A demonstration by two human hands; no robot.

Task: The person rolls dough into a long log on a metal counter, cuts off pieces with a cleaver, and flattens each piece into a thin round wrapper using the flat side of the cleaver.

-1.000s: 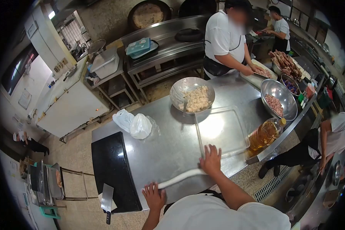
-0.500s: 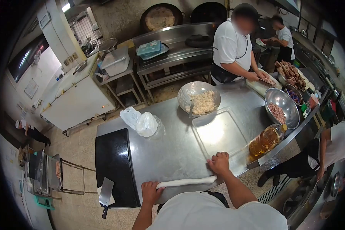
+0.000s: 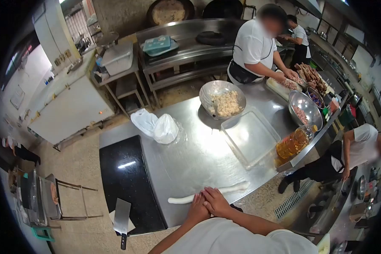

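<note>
A long white rope of dough [image 3: 183, 200] lies across the steel table near its front edge. My left hand [image 3: 199, 208] rests on the middle of the rope, with the fingers stretched forward. Right beside it, my right hand [image 3: 217, 203] lies on the dough too, touching or slightly overlapping the left. Both palms face down and cover the rope's middle. The dough's two ends stick out on either side of my hands. To the left of the dough is a black slab [image 3: 129, 182], and a cleaver [image 3: 122, 216] sits on its front left corner.
A metal bowl of pale filling [image 3: 205, 91], a clear tray [image 3: 252, 139] and an oil bottle [image 3: 295, 142] stand farther back. Plastic bags [image 3: 165, 128] sit behind the slab. Across the table, a person [image 3: 258, 51] handles chopped meat beside another steel bowl [image 3: 310, 111].
My hands have come from the two ends of the dough rope to its middle, now side by side on top. The camera view has shifted slightly.
</note>
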